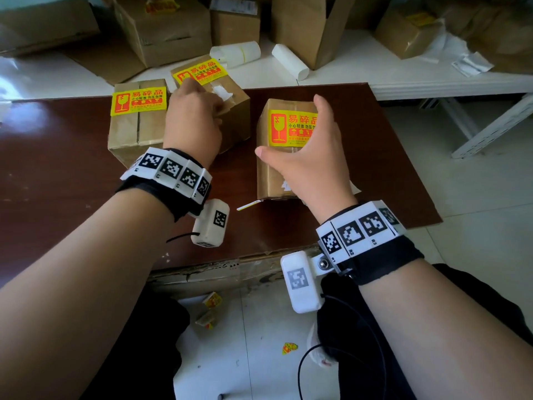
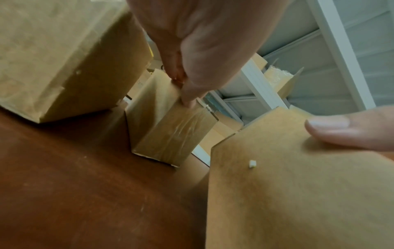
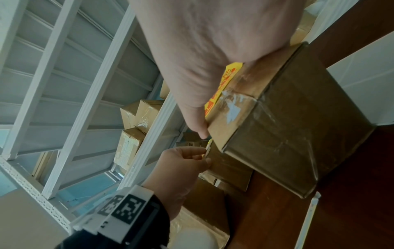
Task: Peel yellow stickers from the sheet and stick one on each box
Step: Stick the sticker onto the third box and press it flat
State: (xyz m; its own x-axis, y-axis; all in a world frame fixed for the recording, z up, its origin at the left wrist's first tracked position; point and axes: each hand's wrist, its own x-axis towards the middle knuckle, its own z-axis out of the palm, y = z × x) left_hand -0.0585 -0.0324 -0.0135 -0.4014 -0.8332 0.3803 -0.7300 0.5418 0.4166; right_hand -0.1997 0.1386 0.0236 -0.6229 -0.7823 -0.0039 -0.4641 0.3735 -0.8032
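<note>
Three brown cardboard boxes stand on the dark brown table (image 1: 57, 183), each with a yellow sticker on top. My left hand (image 1: 193, 116) grips the top edge of the middle box (image 1: 233, 111), fingers (image 2: 187, 94) curled over it, partly covering its sticker (image 1: 202, 70). My right hand (image 1: 311, 163) spans the top of the right box (image 1: 271, 174), thumb (image 2: 341, 133) on the near face, fingers reaching over the far edge and covering part of its sticker (image 1: 288, 128). The left box (image 1: 135, 122) stands untouched with its sticker (image 1: 140, 101). A white backing strip (image 1: 249, 204) lies between my wrists.
Larger cardboard boxes (image 1: 173, 33) crowd a white surface behind the table, with two white paper rolls (image 1: 235, 54) in front of them. A white metal rack (image 1: 490, 125) stands at the right. Sticker scraps (image 1: 212, 300) litter the tiled floor below the table's near edge.
</note>
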